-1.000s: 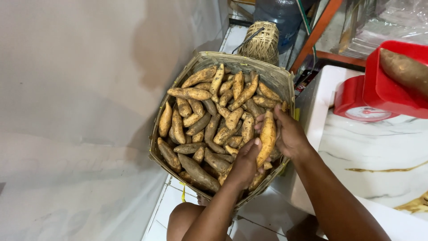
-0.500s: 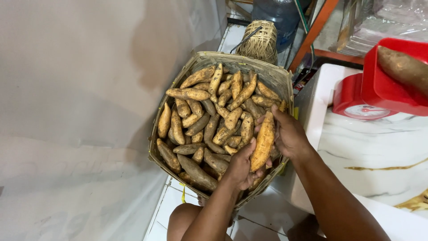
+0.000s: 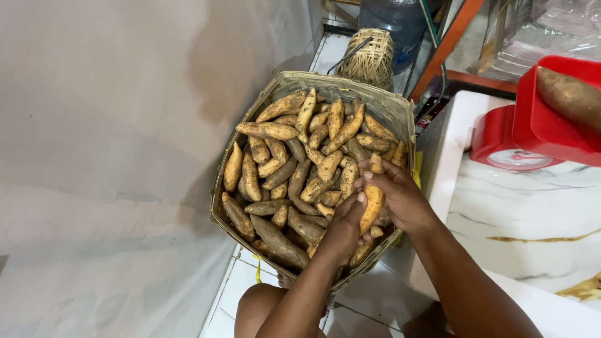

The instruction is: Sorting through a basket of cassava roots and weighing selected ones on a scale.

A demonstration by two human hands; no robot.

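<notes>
A woven basket (image 3: pixel 388 106) on the floor is heaped with several dirt-speckled orange sweet potatoes (image 3: pixel 294 169). Both my hands hold one long sweet potato (image 3: pixel 373 199) upright over the basket's right side. My left hand (image 3: pixel 344 225) grips its lower part with the thumb against it. My right hand (image 3: pixel 397 194) wraps it from the right, fingertips near its top.
A red weighing scale (image 3: pixel 501 141) with a red tray (image 3: pixel 551 134) holding a large sweet potato (image 3: pixel 573 97) stands on the white marble counter (image 3: pixel 532 213) at right. A small woven basket (image 3: pixel 372 56) and a blue water jug (image 3: pixel 394 15) stand behind. A pale wall (image 3: pixel 113 156) is at left.
Both hands have kept hold of the same sweet potato and turned it slightly, the fingers shifting along it. The basket has stayed in place.
</notes>
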